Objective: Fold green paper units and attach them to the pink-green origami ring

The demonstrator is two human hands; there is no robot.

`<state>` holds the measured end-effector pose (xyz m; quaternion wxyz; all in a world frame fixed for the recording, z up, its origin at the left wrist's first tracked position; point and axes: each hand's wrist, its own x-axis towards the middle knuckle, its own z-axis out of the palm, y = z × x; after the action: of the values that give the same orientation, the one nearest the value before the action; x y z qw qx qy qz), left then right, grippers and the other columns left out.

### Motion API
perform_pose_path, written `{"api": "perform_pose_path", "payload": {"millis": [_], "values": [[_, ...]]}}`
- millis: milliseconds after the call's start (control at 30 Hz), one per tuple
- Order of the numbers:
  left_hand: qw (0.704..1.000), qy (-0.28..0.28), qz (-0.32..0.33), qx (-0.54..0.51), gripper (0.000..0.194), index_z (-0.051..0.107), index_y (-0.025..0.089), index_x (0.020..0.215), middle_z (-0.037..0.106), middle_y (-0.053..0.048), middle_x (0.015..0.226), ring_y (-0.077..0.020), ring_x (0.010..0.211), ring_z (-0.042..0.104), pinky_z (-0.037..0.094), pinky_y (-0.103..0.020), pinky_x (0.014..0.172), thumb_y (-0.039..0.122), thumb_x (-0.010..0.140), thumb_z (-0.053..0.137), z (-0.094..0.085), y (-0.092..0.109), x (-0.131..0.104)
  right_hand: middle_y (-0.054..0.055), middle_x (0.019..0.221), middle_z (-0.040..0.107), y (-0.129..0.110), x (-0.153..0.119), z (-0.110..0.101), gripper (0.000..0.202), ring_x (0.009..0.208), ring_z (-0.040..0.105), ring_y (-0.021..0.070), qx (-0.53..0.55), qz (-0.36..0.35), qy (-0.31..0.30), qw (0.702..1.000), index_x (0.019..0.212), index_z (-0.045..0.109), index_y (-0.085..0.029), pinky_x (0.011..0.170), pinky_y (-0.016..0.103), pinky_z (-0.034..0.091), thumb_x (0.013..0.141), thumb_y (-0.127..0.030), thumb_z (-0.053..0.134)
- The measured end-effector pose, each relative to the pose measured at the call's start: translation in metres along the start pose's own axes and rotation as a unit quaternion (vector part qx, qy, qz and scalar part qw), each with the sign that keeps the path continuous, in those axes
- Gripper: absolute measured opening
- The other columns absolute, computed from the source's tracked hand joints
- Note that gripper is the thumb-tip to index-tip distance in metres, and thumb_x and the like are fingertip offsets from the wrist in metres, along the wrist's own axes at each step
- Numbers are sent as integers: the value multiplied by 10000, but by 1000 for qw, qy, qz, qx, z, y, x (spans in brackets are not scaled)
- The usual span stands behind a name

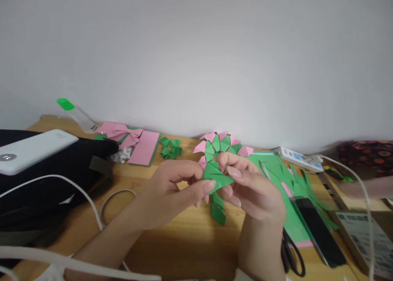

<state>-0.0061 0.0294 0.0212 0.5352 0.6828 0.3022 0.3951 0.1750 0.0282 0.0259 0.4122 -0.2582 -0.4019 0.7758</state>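
Observation:
Between my two hands, above the wooden table, is a small folded piece of green paper (215, 177). My left hand (176, 191) pinches its left side between thumb and fingers. My right hand (251, 183) is closed on its right end, with the fingertips at the pointed corner. Just behind my hands lies a curved paper piece (216, 144) made of joined green and pink folded units. Below my fingers, a green folded strip (218, 209) shows on the table; whether it joins the curved piece is hidden.
Pink paper sheets (145, 148) and small green folded pieces (171, 148) lie at the back left. To the right are green sheets and strips (294, 219), a black phone (321, 232), black-handled scissors (291, 254) and a power strip (297, 158). A white power bank (37, 150) rests on a black bag (76, 170).

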Motion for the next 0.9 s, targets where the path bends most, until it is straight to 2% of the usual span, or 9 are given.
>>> {"api": "perform_pose_path", "payload": {"millis": [267, 433, 667, 900], "values": [[1000, 9, 5, -2, 306, 556, 145, 580, 601, 21, 554, -64, 530, 552, 433, -137, 514, 198, 882, 555, -1, 1, 1, -75, 516, 569, 1, -1, -1, 195, 359, 367, 20, -19, -15, 1, 1000, 811, 630, -206, 350, 129, 273, 781, -356, 750], [1000, 15, 2, -13, 314, 549, 144, 574, 604, 23, 557, -60, 536, 553, 435, -132, 518, 199, 883, 556, 0, 0, 0, -57, 519, 619, 1, 0, 0, 205, 342, 416, 15, -15, -22, 22, 999, 778, 665, -199, 353, 120, 321, 745, -356, 793], [1000, 18, 5, -4, 298, 566, 142, 590, 581, 29, 544, -58, 525, 539, 416, -133, 503, 205, 881, 552, -1, 2, 0, 10, 588, 730, 1, -2, 0, 148, 361, 562, 60, -65, -42, 72, 994, 740, 741, -208, 357, 134, 423, 744, -344, 798], [1000, 13, 8, 17, 290, 568, 147, 596, 583, 34, 559, -61, 531, 545, 419, -137, 501, 201, 880, 547, -1, -1, 2, 23, 610, 752, 0, -4, -7, 108, 371, 621, 82, -89, -47, 69, 992, 742, 762, -210, 332, 105, 416, 733, -307, 809]]}}
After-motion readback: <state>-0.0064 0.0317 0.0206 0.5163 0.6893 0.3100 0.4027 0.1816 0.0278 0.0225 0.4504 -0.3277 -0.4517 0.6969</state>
